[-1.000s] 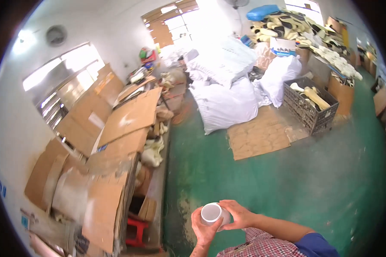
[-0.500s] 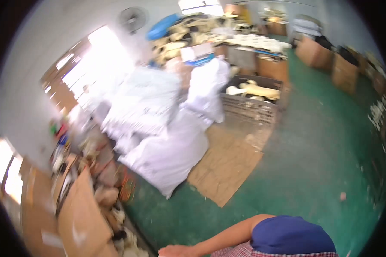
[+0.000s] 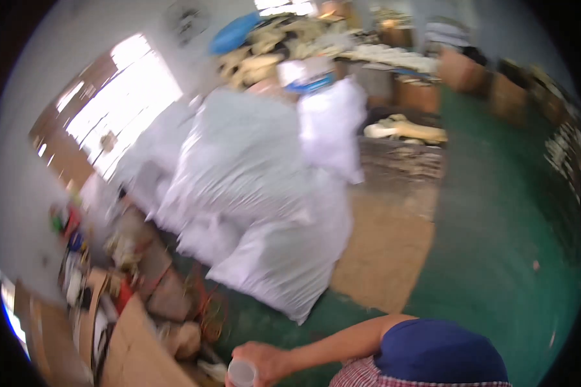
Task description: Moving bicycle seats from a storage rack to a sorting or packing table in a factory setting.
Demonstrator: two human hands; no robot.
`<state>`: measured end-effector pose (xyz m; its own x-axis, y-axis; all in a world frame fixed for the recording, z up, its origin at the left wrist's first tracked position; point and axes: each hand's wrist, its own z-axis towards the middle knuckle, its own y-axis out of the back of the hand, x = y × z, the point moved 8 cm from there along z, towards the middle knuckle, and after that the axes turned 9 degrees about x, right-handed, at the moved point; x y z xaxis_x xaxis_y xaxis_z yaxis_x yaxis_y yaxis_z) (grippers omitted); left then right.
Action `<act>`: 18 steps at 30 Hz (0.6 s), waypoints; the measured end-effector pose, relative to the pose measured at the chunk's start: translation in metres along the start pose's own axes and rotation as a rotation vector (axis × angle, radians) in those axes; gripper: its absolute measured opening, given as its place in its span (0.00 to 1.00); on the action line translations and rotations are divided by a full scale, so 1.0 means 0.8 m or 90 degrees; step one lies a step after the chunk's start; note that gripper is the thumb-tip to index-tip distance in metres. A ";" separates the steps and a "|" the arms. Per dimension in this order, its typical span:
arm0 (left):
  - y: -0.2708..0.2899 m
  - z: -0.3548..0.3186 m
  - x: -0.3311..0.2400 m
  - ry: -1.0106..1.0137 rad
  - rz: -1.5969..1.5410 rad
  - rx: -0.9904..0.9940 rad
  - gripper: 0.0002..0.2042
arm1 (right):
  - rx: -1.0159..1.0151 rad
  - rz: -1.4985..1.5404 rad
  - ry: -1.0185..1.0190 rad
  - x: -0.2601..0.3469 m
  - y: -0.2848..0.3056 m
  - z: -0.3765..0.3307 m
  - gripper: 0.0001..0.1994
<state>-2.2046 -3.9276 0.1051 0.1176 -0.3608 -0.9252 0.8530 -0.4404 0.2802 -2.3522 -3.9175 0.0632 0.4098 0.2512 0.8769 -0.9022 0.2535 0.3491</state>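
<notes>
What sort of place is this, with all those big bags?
It looks like a workshop or storeroom, maybe part of a small factory. Bulging white sacks are piled on a green floor, with a heap of flat cream-and-black pieces behind and open brown cardboard boxes farther back.

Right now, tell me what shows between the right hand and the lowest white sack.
In the head view, only a bare stretch of green floor shows between the right hand, at the white cup, and the lowest white sack.
</notes>
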 end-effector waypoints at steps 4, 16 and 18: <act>0.000 0.176 0.123 0.040 -0.030 0.069 0.33 | -0.053 -0.044 0.104 -0.065 0.035 0.132 0.39; 0.371 0.426 0.299 0.265 0.268 -0.491 0.20 | -0.033 -0.065 0.042 -0.277 0.116 0.573 0.38; 0.405 0.487 0.341 0.272 0.197 -0.598 0.18 | -0.046 -0.131 0.051 -0.309 0.139 0.643 0.39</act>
<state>-2.0944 -4.4894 0.0431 0.4084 0.0486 -0.9115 0.7831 0.4945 0.3772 -2.6232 -4.4319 0.0556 0.5965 0.2596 0.7594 -0.7875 0.3719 0.4914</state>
